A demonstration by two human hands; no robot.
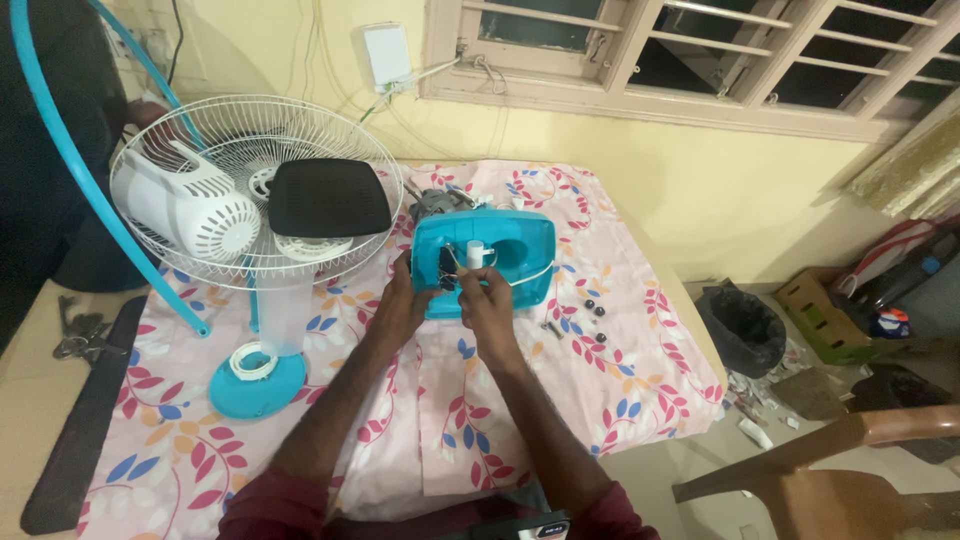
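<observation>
- While the left hand [405, 300] steadies the teal fan housing [485, 260] mid-desk [30, 400], the right hand [487, 300] pinches a white wire [530, 275]; tugging hard could snap it.
- Small dark screws [590, 310] lie loose nearby; a sweeping sleeve might scatter them.
- Fan grille [255, 190] crowds the left; open cloth remains rightward.

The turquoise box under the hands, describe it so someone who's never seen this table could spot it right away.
Start at the table's floral cloth, pink with blue and red leaves. Near its far middle, right of the white wire fan guard, sits the turquoise housing, gripped by the left hand and right hand. Unlike the round turquoise base, it is boxy, open-topped, with wires inside.
</observation>
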